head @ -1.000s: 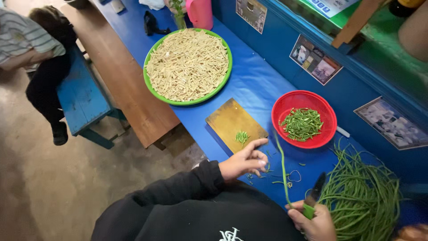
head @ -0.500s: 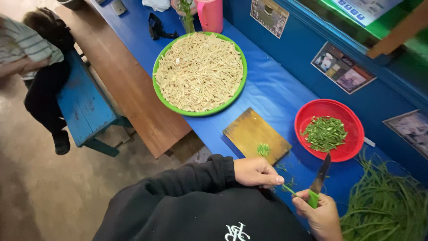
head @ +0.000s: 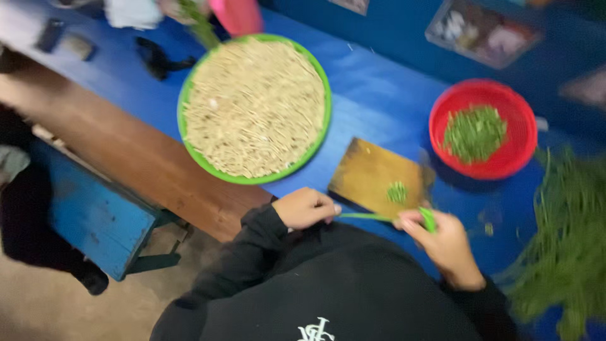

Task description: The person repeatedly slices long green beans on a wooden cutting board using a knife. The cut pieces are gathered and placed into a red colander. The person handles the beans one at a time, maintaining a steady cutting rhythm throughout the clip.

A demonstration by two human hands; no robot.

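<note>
My left hand [head: 306, 207] pinches one end of a long green bean [head: 363, 216] close to my chest. The bean runs right to my right hand [head: 442, 239], which grips a green-handled knife [head: 429, 218]; its blade is lost in blur. Just beyond both hands lies a wooden cutting board [head: 369, 173] with a small heap of chopped bean pieces [head: 396, 191]. A red bowl [head: 505, 165] of chopped greens sits to the board's right. A loose pile of long beans [head: 565, 246] lies at the far right.
A round green tray [head: 319, 85] of pale thin sticks sits on the blue table [head: 379, 95]. A wooden bench [head: 126, 155] and a blue stool [head: 95, 218] stand on the left, with a seated person [head: 25, 215] beside them. A pink container [head: 240, 14] stands at the back.
My left hand took a long bean and drew it back toward my body. My right hand with the knife moved left to meet it at the board's near edge. The view swung left.
</note>
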